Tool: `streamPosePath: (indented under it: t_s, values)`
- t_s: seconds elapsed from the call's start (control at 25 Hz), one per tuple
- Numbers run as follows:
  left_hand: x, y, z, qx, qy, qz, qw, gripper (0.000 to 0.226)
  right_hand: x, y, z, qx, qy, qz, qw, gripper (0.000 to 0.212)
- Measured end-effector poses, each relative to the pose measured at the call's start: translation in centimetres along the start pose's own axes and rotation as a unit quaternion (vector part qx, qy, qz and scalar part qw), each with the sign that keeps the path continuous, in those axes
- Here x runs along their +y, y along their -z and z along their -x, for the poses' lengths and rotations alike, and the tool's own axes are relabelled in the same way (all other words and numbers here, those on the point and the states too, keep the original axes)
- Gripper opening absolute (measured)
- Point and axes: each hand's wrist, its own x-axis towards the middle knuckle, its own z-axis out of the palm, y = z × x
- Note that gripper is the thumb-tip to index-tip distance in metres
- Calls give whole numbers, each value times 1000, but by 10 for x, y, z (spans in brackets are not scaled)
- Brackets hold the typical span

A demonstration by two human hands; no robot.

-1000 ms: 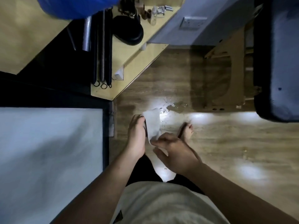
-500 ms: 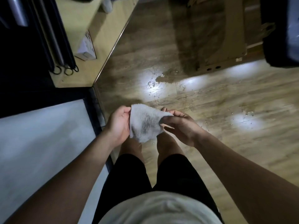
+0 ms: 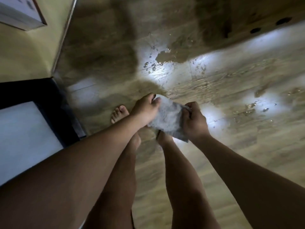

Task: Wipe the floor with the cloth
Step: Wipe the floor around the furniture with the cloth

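Both hands grip one pale grey, fuzzy cloth (image 3: 166,119) between them. The left hand (image 3: 145,106) has its fingers curled over the cloth's left edge, and the right hand (image 3: 194,121) is closed around its upper right corner. The cloth is stretched from one hand to the other, and its lower corner hangs down beside the right wrist. It is held up in the air above the person's bare feet, not touching the brown wood-look plank floor (image 3: 231,154).

At the left is a big white panel in a dark frame (image 3: 24,129), with a pale yellow board (image 3: 29,52) beyond it. Ahead of the hands a brownish puddle (image 3: 171,55) lies on the floor, well apart from the cloth, with small shiny droplets (image 3: 151,65) just beside it. More droplets are scattered on the planks to the right of the right hand. The bare left foot (image 3: 119,113) stands on the floor just left of the left hand.
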Motion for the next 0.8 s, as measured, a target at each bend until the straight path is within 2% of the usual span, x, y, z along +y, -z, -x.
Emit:
streamPosePath:
  t_s: [0.12,0.2,0.36,0.4,0.48,0.56,0.64,0.68,0.72,0.8]
  values:
    - [-26,-21,-55,8,-22,-37,999,35,30,-19,-70,-23,48,44,998,6]
    - [-37,-31,-86,-6,-5,15,1000,24,39,-32,-117,-35,106,97,989,8]
    - [-43,-34,-127,12,7,72,997,20,44,-50,-183,-39,200,154,967,18]
    - [-45,-33,-135,12,0,41,999,23,47,-52,-194,-41,214,175,960,21]
    - [-49,-24,-152,43,-35,-107,993,30,58,-50,-217,-33,217,235,947,31]
    - [-50,-7,-170,132,-80,-252,955,32,68,-48,-228,-6,209,353,912,51]
    - [-51,20,-196,184,-87,-368,908,62,80,-61,-222,5,291,448,846,73]
    - [-47,34,-210,183,-67,-404,894,81,87,-73,-211,-13,334,451,828,74]
    - [-44,47,-225,177,-42,-421,889,96,95,-88,-198,-42,347,435,830,71]
    - [-42,65,-254,181,-24,-443,878,107,108,-112,-182,-73,313,407,855,63]
